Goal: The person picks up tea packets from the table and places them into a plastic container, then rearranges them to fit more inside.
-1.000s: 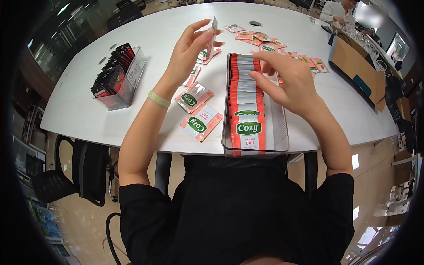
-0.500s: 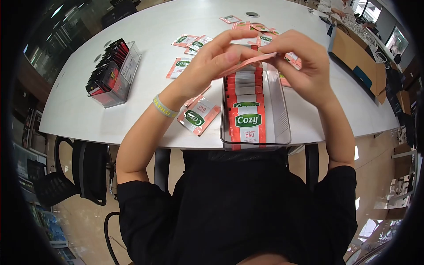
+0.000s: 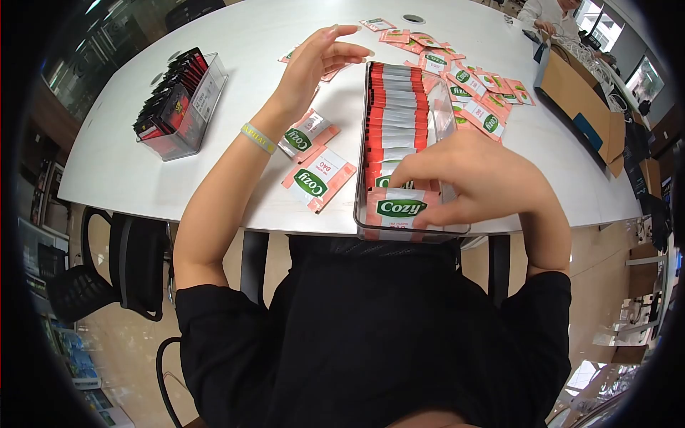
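While rt hand [image 3: 477, 178] fingers pinch front sachet [image 3: 399, 208] upright, label toward wearer, lt hand [image 3: 311, 65] fingers spread

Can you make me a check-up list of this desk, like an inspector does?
Surface: white table.
Job's things: clear tray packed with a row of Cozy sachets.
Clutter: loose sachets left of and beyond the tray; bin of dark sachets, left; cardboard box, right.
Hands: left hand open, raised over the table; right hand pinching the front sachet.
Cables: nothing seen clearly.
Surroundings: black chair; another person at the far corner.
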A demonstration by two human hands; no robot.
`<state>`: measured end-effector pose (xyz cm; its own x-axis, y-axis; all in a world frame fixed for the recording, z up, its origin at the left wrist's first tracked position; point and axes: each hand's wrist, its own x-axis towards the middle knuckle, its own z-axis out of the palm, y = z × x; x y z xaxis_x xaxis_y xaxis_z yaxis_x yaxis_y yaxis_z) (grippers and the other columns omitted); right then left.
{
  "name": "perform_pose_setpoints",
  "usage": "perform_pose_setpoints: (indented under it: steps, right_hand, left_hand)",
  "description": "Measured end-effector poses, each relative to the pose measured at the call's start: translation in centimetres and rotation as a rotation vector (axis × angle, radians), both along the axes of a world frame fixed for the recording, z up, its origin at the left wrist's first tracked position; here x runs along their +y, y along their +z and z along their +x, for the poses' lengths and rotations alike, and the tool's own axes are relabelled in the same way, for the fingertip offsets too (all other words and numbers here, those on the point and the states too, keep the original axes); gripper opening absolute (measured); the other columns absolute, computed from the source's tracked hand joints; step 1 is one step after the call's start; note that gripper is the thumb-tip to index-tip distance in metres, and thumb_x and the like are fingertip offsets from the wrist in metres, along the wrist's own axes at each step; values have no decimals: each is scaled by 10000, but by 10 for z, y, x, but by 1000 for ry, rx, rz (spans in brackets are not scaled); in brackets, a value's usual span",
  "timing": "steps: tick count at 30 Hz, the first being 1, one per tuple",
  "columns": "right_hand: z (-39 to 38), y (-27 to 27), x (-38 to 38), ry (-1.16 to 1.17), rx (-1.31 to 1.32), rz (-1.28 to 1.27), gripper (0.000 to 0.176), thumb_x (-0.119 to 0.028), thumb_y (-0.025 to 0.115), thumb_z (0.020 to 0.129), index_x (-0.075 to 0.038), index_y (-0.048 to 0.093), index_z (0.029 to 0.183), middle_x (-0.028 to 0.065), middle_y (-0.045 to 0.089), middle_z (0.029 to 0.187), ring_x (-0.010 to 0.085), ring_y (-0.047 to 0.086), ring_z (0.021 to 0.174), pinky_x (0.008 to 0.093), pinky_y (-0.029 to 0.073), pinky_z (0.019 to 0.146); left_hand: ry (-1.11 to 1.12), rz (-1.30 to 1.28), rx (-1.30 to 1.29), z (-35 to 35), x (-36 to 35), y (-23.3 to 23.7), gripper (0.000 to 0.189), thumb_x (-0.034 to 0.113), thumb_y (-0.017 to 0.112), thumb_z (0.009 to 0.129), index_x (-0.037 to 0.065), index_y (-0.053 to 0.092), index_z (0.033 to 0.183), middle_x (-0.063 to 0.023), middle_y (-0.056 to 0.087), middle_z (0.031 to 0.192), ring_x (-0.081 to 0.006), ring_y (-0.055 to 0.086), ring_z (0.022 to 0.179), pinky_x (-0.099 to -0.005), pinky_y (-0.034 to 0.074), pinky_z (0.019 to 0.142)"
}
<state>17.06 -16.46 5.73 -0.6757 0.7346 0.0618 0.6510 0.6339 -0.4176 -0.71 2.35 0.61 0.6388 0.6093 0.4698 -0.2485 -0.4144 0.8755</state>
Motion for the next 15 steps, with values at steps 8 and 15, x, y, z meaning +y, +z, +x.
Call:
perform_pose_setpoints:
  steps: [8,15]
  right_hand:
    - [-6,-11,-3,-77,-145,262,391,-154,757,610,-38,484,864,93,568,602,297,597,610,387,436,515]
    - [-3,-18,1,-107,-172,474,384,-121,753,581,-36,439,785,72,533,551,255,572,506,352,407,431]
  left_hand:
    - [151,-61,51,-4,18,-9,527,429,321,943,25,497,1231,-101,640,1036,-165,552,1019,-318,350,959]
    - [265,-104,52,-12,28,-11,529,454,377,928,37,516,1222,-85,637,1051,-144,533,1020,-281,342,905]
